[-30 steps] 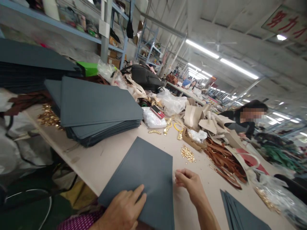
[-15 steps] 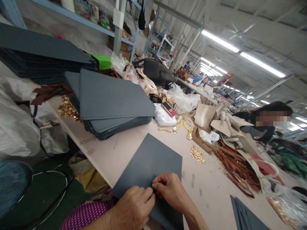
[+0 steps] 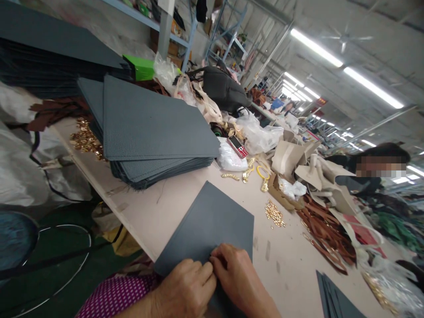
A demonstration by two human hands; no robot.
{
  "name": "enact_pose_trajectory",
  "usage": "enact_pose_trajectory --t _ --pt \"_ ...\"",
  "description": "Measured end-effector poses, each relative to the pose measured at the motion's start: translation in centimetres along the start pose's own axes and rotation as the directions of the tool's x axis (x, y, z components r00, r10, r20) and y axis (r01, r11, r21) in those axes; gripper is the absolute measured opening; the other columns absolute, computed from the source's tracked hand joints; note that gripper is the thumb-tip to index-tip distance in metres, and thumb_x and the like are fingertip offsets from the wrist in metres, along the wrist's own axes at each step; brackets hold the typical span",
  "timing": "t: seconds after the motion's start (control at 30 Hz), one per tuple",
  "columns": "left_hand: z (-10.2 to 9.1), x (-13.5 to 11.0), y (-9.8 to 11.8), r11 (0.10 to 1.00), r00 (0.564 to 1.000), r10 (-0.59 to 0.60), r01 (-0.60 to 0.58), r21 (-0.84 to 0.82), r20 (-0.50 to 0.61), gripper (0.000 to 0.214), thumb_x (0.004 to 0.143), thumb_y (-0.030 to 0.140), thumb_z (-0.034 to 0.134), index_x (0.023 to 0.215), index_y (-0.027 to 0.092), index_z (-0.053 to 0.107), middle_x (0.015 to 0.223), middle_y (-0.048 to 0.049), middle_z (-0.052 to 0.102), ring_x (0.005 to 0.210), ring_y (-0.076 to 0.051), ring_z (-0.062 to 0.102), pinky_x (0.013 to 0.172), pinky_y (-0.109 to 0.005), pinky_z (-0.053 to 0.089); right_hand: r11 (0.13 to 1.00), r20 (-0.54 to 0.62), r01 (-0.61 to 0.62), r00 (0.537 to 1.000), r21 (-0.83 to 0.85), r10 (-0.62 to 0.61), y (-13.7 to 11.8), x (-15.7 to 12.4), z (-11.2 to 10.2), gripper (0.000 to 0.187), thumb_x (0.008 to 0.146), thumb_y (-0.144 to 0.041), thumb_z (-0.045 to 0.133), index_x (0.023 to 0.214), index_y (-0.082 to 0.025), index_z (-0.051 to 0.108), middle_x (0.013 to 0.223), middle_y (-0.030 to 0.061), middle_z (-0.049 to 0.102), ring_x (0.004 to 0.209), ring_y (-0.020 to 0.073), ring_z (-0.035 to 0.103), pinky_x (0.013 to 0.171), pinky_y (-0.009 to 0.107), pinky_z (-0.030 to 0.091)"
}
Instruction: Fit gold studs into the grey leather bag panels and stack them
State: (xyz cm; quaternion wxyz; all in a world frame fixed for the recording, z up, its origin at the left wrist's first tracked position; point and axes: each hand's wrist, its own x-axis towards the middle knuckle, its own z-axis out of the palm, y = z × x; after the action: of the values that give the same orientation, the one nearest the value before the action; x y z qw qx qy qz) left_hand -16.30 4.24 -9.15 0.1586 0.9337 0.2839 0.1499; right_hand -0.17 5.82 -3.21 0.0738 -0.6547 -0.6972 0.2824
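A dark grey leather-like panel (image 3: 208,216) lies on the table right in front of me. Over its near half, my left hand (image 3: 187,285) is closed, fingers curled with their tips at the panel's surface. My right hand (image 3: 236,274) meets it there, thumb and fingers pinched together. Both sets of fingertips nearly touch, and what they pinch is too small and too covered to make out. Beyond the panel sits a stack of stitched grey panels (image 3: 155,119). Small gold metal pieces (image 3: 274,214) are heaped to the right of the panel.
Brown straps (image 3: 327,229) and beige bag parts (image 3: 288,154) crowd the right side. A red phone (image 3: 237,146) rests on a white plastic packet (image 3: 230,159). More grey pieces (image 3: 334,296) lie at lower right. Another person (image 3: 361,170) is across the table. A stool (image 3: 16,243) stands left.
The view has shifted slightly. My right hand has tilted inward and closer to my left; both stay at the same spot on the panel.
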Motion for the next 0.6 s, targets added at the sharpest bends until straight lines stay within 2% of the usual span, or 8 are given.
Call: enact_pose_trajectory --t 0.1,0.23,0.43,0.5,0.6 --pt "0.0 0.0 0.0 1.0 1.0 0.005 -0.005 -0.006 -0.013 0.016 0.091 0.027 0.056 0.104 0.017 0.058 0.096 -0.0031 0.063 0.079 -0.021 0.057 0.064 -0.037 0.042 0.993 -0.008 -0.091 0.996 0.082 0.092 0.1 0.0 0.0 0.016 0.082 -0.019 0.056 0.073 -0.02 0.07 0.071 -0.0001 0.071 0.066 0.0145 0.063 0.06 0.021 0.039" --pt "0.0 0.0 0.0 1.0 1.0 0.007 -0.007 -0.003 -0.02 0.022 0.092 0.029 0.056 0.11 0.016 0.057 0.097 -0.0039 0.064 0.079 -0.021 0.058 0.064 -0.037 0.043 0.981 0.005 -0.161 0.987 0.111 0.162 0.1 0.5 -0.1 0.016 0.079 -0.022 0.059 0.069 -0.019 0.071 0.064 -0.0002 0.069 0.06 0.0144 0.061 0.055 0.022 0.038" --pt "0.7 -0.3 -0.1 1.0 1.0 -0.001 0.001 -0.028 0.0 0.022 0.091 0.026 0.055 0.111 0.017 0.057 0.099 -0.0034 0.064 0.08 -0.022 0.058 0.066 -0.037 0.044 0.909 0.148 -0.3 0.952 0.289 0.267 1.2 1.4 0.1 0.011 0.075 -0.02 0.058 0.069 -0.016 0.066 0.055 -0.0008 0.063 0.05 0.0123 0.058 0.048 0.02 0.042" --pt "0.8 -0.3 -0.1 0.999 1.0 -0.004 0.005 -0.032 0.007 0.024 0.092 0.027 0.055 0.114 0.017 0.056 0.101 -0.0039 0.064 0.08 -0.022 0.058 0.067 -0.036 0.045 0.899 0.185 -0.324 0.942 0.294 0.279 1.3 1.9 -0.1 0.008 0.075 -0.018 0.059 0.069 -0.016 0.064 0.053 -0.0016 0.061 0.047 0.0114 0.057 0.045 0.019 0.042" --pt "0.7 -0.2 -0.1 0.999 1.0 -0.02 0.021 -0.035 0.014 0.027 0.092 0.031 0.054 0.116 0.018 0.056 0.104 -0.0051 0.065 0.081 -0.022 0.059 0.068 -0.036 0.045 0.876 0.271 -0.41 0.9 0.254 0.342 0.9 2.7 -0.9 0.009 0.073 -0.015 0.062 0.064 -0.017 0.061 0.046 -0.0037 0.056 0.044 0.0105 0.055 0.042 0.018 0.042"
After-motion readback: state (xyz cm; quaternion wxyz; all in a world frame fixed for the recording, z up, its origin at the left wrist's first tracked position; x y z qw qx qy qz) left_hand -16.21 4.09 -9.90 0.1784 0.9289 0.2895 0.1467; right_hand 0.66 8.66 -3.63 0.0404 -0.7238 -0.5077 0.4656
